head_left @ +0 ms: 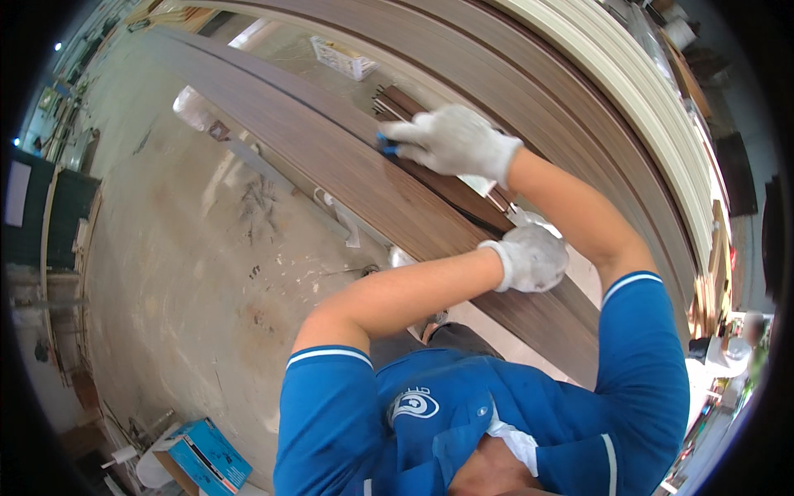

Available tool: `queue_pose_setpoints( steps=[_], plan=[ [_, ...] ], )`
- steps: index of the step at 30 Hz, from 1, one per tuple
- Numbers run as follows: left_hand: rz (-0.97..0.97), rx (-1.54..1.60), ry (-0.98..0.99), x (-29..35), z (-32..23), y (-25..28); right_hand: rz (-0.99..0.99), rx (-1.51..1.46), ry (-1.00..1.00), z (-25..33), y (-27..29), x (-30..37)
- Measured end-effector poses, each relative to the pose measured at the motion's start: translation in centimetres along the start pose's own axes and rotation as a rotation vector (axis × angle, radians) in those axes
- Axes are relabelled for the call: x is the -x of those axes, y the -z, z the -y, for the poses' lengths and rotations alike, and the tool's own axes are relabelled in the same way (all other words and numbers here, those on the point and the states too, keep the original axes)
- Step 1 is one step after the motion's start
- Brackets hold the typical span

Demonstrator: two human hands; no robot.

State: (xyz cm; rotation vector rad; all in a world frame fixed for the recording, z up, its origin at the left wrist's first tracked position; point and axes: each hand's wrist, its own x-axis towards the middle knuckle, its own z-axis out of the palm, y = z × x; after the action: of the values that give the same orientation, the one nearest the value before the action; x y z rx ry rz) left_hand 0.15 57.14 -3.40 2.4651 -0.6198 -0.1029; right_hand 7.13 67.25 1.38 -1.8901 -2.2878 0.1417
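Note:
A long brown wood-grain board [331,157] runs slantwise from upper left to lower right above the floor. My right hand [453,140], in a white glove, reaches across and presses a small blue tool [387,147] against the board's upper edge. My left hand [533,258], also gloved, is a closed fist on the board lower down, near my body. A pale strip [523,217] comes out of the top of that fist and runs along the edge towards my right hand. More dark board pieces [447,186] lie in the gap beside the edge.
Curved stacks of brown and cream boards [628,91] fill the upper right. A white crate [343,56] lies beyond the board. Stained concrete floor [182,273] spreads to the left, with a blue cardboard box [207,455] at the lower left. Shelves with clutter stand at the right rim.

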Motion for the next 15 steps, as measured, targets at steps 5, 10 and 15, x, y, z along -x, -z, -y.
queue_pose_setpoints(
  steps=[5,10,15],
  plan=[
    [-0.134,0.015,0.061,-1.5,-2.2,-0.9,-0.171,-0.138,-0.158,0.6,4.6,14.8],
    [0.094,-0.329,-0.08,-5.9,-7.9,-3.7,-0.369,-0.315,-0.397,3.5,9.3,26.4],
    [-0.021,0.091,0.029,-9.6,-11.0,-7.3,-0.37,-0.31,-0.779,4.5,9.5,43.7]
  ],
)
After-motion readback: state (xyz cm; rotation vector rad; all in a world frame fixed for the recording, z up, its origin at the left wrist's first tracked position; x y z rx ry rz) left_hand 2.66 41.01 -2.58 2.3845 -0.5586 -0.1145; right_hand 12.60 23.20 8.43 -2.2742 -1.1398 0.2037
